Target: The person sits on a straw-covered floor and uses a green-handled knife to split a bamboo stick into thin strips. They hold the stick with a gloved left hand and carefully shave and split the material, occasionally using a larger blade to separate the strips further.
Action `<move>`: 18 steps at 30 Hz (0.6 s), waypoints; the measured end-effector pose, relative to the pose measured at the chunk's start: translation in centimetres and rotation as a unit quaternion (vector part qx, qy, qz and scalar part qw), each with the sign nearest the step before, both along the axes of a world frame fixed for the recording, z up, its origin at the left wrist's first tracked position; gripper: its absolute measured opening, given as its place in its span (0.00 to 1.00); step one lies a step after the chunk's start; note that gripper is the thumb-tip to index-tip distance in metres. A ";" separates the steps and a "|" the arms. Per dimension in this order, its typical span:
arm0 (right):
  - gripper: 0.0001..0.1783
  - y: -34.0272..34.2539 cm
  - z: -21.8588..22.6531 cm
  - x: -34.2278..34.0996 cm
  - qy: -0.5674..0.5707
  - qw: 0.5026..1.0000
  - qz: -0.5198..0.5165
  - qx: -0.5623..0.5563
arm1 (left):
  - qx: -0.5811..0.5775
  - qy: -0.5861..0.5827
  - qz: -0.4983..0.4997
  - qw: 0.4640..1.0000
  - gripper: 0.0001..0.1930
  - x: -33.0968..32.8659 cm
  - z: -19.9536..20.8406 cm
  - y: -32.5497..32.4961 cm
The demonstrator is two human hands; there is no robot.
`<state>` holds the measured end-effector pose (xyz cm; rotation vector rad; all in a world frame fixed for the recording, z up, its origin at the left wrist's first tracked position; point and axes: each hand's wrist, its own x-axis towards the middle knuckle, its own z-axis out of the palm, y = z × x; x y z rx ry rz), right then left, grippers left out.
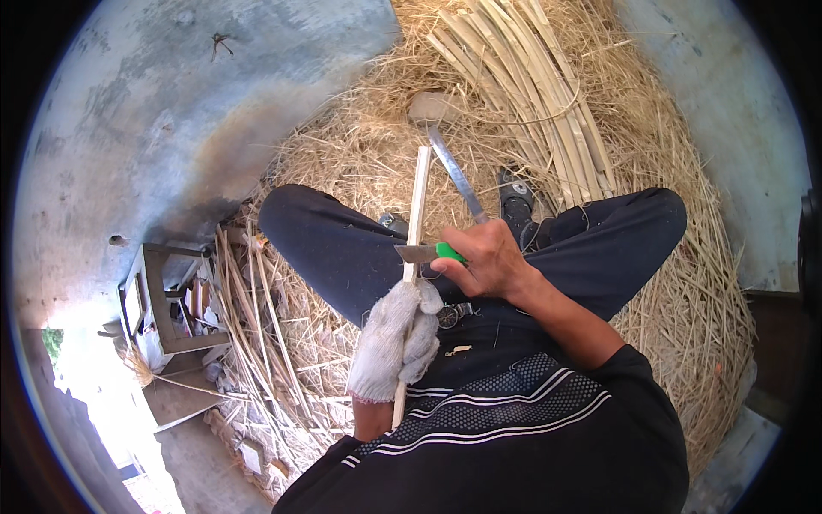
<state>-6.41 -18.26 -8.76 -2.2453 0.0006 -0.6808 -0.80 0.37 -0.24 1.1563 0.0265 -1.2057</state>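
Observation:
My left hand (396, 338), in a pale knitted glove, is closed around a long, thin split strip of wood or bamboo (418, 201). The strip runs up from my lap past the glove, and its lower end shows beneath my wrist. My bare right hand (486, 257) grips a knife with a green handle (447, 252). Its short, dark blade (414, 254) lies across the strip just above the glove. A long, flat metal piece (458, 176) slants up from behind my right knuckles; whether I hold it too, I cannot tell.
Several split strips (548, 94) lie in a bundle on the straw-like shavings (368, 137) ahead. More thin sticks (265, 317) are piled at left beside a small wooden stand (184, 300). A stone-like block (434, 108) sits ahead. Walls (197, 94) rise on both sides.

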 end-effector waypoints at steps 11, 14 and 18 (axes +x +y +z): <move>0.31 -12.4 -2.1 5.6 0.145 0.931 -0.319 0.098 | -0.057 0.096 0.006 0.994 0.16 -0.8 -1.3 0.6; 0.30 -10.9 0.4 4.5 0.079 0.961 -0.229 0.135 | -0.112 0.072 0.046 0.990 0.16 0.0 -1.1 0.9; 0.26 -4.3 0.5 0.2 0.048 0.991 -0.014 0.122 | -0.042 0.017 0.024 0.999 0.17 0.5 -0.5 -0.1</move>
